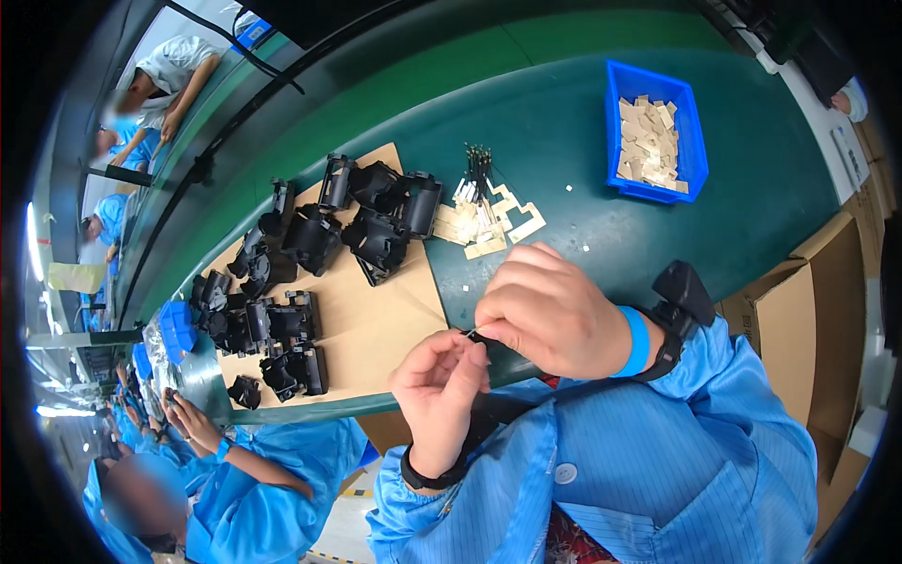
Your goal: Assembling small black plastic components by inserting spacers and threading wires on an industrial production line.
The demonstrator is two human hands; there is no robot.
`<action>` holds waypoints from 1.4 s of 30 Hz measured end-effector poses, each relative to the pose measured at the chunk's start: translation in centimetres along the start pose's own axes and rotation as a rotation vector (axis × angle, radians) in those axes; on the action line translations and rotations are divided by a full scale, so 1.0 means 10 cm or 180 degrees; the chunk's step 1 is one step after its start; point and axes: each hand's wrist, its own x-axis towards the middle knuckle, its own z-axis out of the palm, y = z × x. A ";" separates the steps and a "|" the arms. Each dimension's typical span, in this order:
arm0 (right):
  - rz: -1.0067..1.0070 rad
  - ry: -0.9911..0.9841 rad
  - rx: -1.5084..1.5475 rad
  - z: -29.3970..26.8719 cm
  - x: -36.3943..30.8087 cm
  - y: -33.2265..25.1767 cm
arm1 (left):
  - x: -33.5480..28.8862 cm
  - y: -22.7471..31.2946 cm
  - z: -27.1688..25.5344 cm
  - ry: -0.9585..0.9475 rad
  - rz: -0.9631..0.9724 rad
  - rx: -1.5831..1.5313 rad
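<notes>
My left hand [440, 381] and my right hand [550, 310] meet at the table's near edge, fingertips almost touching. Between them is a small black piece [480, 336] with a thin light strand at its end, mostly hidden by the fingers. Thumb and fingers of each hand are pinched on it. Just beyond the hands lies a loose pile of flat cream-coloured pieces [484, 221], with a bundle of thin black wires [478, 164] at its far end. Left of the pile, several black moulded plastic housings [376, 242] stand on a brown cardboard sheet [376, 320].
A blue bin [695, 141] full of small tan pieces [648, 136] stands at the far right of the green table [564, 122]. An open cardboard box [799, 320] is beside my right arm. At lower left a co-worker [263, 489] in blue sits close by, hands raised.
</notes>
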 end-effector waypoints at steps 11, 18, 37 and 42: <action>-0.0128 0.0885 -0.0586 -0.12 0.08 -0.03 | 0.56 0.15 -0.25 0.0452 0.1529 0.3080; 0.0271 0.0834 -0.0328 -0.08 0.01 -0.06 | 0.88 0.19 -0.31 -0.0159 0.1022 0.4378; 0.1749 0.0901 0.4248 -0.04 0.01 0.05 | 0.10 0.11 -0.18 -0.0384 -0.0830 -0.2424; 0.1878 0.0800 0.3492 -0.05 -0.04 0.02 | 0.03 0.10 -0.08 -0.0369 -0.0612 -0.2125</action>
